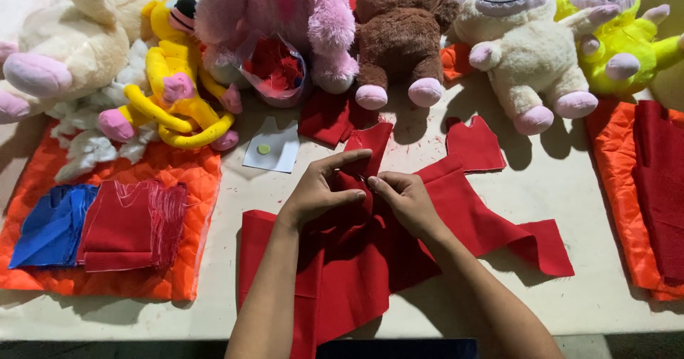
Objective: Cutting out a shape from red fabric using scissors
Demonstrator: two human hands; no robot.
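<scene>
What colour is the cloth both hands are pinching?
Red, plain; the cloth shows best in the head view.

Bare table [570, 309] lies open at the front right, between the red fabric [370, 259] and the orange quilted cloth [620, 174] on the right; a row of plush toys [399, 38] walls off the back; an orange quilted mat [178, 259] with stacked red pieces [132, 224] and blue pieces [50, 227] fills the left.
</scene>
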